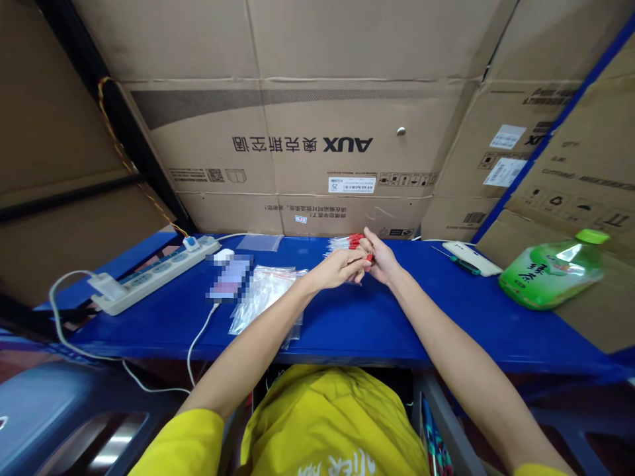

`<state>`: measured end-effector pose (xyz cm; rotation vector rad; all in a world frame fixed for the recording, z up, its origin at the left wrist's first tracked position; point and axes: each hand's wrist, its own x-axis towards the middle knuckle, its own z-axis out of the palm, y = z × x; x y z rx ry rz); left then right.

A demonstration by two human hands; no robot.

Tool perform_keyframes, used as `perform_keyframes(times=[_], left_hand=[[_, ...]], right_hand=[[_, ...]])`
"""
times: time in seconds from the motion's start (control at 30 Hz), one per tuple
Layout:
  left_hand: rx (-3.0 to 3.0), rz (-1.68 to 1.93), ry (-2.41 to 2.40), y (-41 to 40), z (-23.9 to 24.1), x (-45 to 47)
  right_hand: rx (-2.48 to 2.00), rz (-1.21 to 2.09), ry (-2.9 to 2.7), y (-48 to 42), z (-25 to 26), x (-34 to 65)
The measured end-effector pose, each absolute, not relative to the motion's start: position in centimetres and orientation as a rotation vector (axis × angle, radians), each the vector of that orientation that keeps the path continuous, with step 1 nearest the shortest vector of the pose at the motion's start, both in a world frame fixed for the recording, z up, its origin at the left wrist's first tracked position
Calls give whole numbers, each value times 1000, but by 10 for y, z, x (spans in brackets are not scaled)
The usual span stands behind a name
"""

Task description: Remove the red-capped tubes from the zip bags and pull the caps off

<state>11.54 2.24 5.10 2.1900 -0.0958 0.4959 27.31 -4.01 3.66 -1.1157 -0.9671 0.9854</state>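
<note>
- Your landmark is the loose pile of clear, thin plastic bags [265, 295], lying flat on the glossy blue tabletop [327, 327].
- Right of the bags and slightly beyond them, your left hand [343, 268] has its fingers bent inward, meeting your right hand [381, 259], whose fingers are partly curled.
- Between your hands, right of the bags, shows a small red-ended piece [369, 258]; you have it at your fingertips, but I cannot tell which hand grips it.
- Just behind your hands, beyond the bags to the right, lies a bunch of slender whitish pieces with red ends [347, 243].
- Directly left of the bags is a flat, pixel-blurred device [231, 279] with a white cable; further left, a long white power strip [159, 274].
- Behind the bags lies another flat clear sheet [260, 242], and beyond it stands a brown cardboard wall [307, 142] with upside-down black print.
- Far right of the bags, a green-labelled plastic bottle [550, 272] leans beside a white slab [471, 256].
</note>
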Motion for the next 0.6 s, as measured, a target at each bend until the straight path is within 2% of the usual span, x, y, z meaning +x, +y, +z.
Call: perform_keyframes(times=[0.07,0.2,0.3,0.6], left_hand=[[2240,520,-55,27,49,115],[2419,601,114,36,42,116],[2466,638,200,37,37,118],[2413,732,176,40,30,123]], right_hand=[[-1111,875,-967,-38,33,276],[-1241,414,-1003,-36,28,281],[-1354,189,-1065,-37,26,279],[-1341,50,-1357,-39,23,269]])
